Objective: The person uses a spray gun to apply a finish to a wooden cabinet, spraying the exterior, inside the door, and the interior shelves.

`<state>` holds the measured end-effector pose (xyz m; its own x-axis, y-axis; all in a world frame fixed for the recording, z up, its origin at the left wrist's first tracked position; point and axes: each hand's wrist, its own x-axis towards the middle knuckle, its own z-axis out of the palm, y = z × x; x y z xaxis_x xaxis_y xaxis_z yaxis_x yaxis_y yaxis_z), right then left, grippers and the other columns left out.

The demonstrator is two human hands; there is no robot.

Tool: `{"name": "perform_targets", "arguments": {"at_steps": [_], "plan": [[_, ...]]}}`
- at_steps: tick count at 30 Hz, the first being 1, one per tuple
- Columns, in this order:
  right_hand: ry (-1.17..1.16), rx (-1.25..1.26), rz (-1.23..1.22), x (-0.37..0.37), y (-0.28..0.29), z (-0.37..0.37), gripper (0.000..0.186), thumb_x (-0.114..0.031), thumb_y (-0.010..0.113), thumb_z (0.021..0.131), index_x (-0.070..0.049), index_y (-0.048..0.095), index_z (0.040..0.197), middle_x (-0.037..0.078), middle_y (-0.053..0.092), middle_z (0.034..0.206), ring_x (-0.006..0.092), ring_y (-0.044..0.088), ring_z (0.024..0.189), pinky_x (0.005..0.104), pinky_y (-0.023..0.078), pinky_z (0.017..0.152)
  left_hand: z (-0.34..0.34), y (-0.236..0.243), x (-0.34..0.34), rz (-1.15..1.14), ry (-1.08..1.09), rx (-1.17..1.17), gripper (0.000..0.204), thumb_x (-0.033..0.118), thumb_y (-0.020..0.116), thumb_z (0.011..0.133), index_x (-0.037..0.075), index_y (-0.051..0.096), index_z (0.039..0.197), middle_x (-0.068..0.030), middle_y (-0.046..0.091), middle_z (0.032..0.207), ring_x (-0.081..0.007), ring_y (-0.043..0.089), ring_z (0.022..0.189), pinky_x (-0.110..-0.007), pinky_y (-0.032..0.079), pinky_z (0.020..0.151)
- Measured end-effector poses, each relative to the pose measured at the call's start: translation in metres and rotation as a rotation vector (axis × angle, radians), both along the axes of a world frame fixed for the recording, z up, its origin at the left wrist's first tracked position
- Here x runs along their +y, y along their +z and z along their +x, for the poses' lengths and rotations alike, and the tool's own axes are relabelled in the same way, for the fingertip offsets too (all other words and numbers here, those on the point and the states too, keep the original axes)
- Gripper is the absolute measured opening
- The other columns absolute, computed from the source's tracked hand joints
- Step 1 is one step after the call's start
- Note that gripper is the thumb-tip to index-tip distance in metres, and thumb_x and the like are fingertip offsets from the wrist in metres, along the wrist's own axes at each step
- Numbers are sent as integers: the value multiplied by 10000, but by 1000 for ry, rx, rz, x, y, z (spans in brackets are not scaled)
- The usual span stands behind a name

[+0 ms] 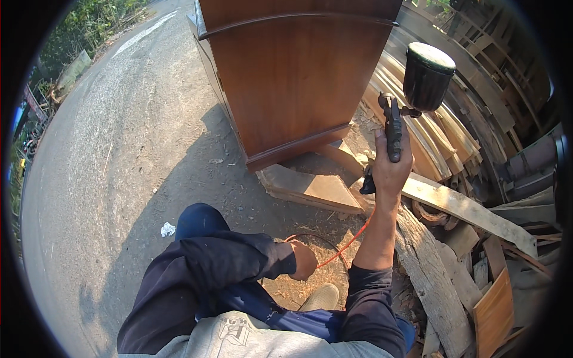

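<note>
**Hard sun, bent edges**

Bright daylight falls from my right; my shadow spreads dark on the ground left of the wooden cabinet (292,71). The cabinet's face gleams softly. Around it, straight lines bow toward a black rim. Focus is sharp.

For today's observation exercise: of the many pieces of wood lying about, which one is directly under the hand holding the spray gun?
The long pale plank running diagonally just beneath the right hand; the curved slats lie farther off, behind the spray gun.
</note>
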<state>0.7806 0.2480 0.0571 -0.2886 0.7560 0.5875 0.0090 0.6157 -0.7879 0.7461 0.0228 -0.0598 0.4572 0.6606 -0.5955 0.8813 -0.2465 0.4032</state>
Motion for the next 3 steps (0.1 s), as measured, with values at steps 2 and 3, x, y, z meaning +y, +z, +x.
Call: {"name": "perform_targets", "arguments": {"at_steps": [2,3], "plan": [[60,-35,-16,-12,-1,-1,504,-142,731,973,8,578,1429,133,748,1148,171,712,1037,331,549,922,1,-13,-3,19,24,-31,368,404,696,904,55,814,920,-174,765,880,-357,759,871,-574,562,671],[114,-67,-30,-22,4,1,524,-162,741,969,4,573,1436,135,751,1141,171,707,1063,347,550,933,1,-8,-3,41,42,-60,365,407,709,892,63,820,948,-184,771,903,-344,762,872,-579,566,674]]}}
